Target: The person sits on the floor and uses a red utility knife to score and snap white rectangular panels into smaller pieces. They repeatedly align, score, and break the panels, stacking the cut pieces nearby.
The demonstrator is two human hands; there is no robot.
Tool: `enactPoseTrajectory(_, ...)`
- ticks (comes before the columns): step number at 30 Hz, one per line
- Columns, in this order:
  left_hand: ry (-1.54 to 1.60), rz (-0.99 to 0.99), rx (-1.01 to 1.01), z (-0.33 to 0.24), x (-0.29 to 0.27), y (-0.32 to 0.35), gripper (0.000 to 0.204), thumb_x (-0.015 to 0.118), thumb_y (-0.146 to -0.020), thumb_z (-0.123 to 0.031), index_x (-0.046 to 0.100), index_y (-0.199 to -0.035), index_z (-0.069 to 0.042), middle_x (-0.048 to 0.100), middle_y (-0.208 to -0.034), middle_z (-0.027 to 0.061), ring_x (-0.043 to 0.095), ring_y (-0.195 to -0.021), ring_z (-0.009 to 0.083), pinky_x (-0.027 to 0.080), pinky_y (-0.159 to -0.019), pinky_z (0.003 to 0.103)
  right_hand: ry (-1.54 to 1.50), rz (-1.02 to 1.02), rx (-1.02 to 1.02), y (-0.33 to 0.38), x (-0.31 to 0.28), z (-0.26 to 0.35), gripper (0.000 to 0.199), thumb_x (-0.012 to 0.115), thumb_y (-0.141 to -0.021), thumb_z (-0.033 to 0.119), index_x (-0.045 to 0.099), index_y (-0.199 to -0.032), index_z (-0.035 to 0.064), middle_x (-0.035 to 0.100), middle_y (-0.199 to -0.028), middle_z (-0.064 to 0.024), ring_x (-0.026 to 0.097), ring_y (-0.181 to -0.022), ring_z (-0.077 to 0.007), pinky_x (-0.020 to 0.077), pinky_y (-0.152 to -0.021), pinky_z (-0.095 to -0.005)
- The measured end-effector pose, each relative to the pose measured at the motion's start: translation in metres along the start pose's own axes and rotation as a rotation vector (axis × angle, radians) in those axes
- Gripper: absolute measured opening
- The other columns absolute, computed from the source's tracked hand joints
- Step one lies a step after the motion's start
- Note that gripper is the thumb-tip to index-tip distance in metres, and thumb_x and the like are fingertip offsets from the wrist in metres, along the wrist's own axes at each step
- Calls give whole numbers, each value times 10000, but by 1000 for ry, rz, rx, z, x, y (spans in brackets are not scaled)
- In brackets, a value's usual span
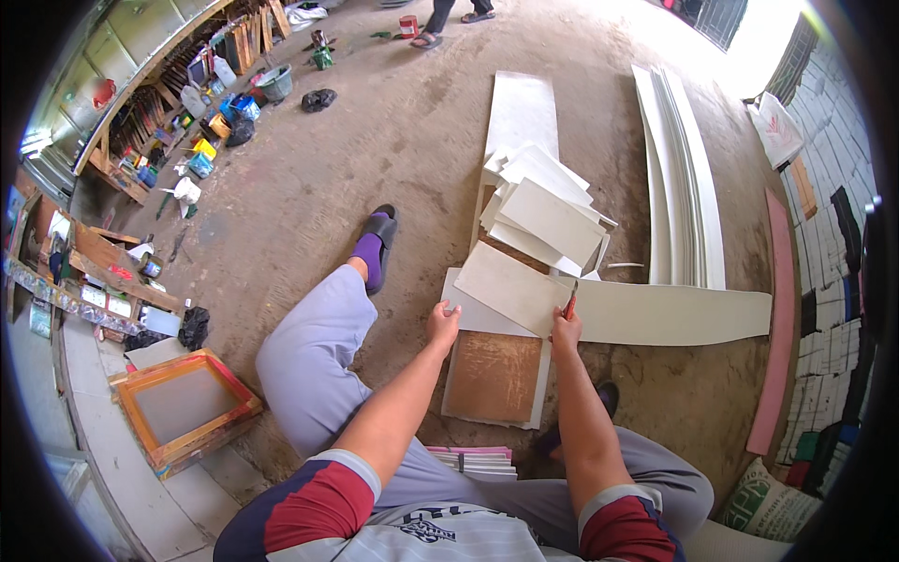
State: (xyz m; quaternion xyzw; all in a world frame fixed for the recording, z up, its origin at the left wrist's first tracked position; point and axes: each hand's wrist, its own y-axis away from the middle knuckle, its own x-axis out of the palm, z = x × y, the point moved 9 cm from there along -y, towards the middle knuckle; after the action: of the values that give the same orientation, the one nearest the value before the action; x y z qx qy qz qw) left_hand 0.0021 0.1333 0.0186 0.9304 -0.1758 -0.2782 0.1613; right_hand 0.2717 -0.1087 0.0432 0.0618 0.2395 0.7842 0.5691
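Note:
My left hand is closed at the left edge of a pale rectangular sheet, its fingers curled at the corner. My right hand is wrapped round a red-handled cutter knife, its dark blade end pointing away from me. Between the hands a cream rectangular sheet lies tilted over the pale one. Beyond it is a loose pile of cut white pieces. A long white strip stretches to the right from beside my right hand. Nearer me is a worn brown board.
Long white strips are stacked at the right, near a pink strip. A wooden-framed screen rests at the left. Paint pots and a grey bucket stand at the far left. Another person's feet are at the far side.

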Motion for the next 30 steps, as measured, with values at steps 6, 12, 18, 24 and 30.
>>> enactPoseTrajectory(6,-111,41,-5,14,-4,2,567,722,-943,-344,589,-1379,-7,652,-1313,234,625,-1231,325,485,-1036,416,422,-346,-390,22,-5,23,423,612,-1002,162,559,-1414,89,698,-1029,-213,666,-990,-390,490,-904,-465)
enactPoseTrajectory(12,103,200,-48,12,-1,4,568,715,-932,-471,661,-1297,-40,687,-1269,165,663,-1143,274,515,-971,407,367,9,-415,37,79,-11,281,606,-965,172,482,-1177,35,638,-890,-166,641,-710,-334,520,-638,-458)
enactPoseTrajectory(18,251,452,-93,-20,-10,41,568,663,-959,-560,662,-1269,-83,707,-1117,72,633,-879,160,503,-753,330,-7,540,-19,118,191,-44,331,642,-992,174,590,-1303,77,700,-985,-137,672,-749,-158,541,-542,-299)
enactPoseTrajectory(24,83,164,-26,54,-63,-4,282,701,-972,-329,708,-966,-47,725,-855,47,660,-760,149,520,-695,341,320,621,-231,180,237,-48,384,678,-957,205,509,-1242,11,688,-1146,-269,698,-1055,-416,549,-855,-471)
enactPoseTrajectory(30,-223,222,-349,71,-144,15,345,631,-995,-333,571,-1171,-42,629,-839,99,640,-669,194,530,-549,388,613,779,-270,226,258,-85,490,752,-903,282,594,-1291,29,737,-1026,-212,732,-942,-348,567,-832,-423)
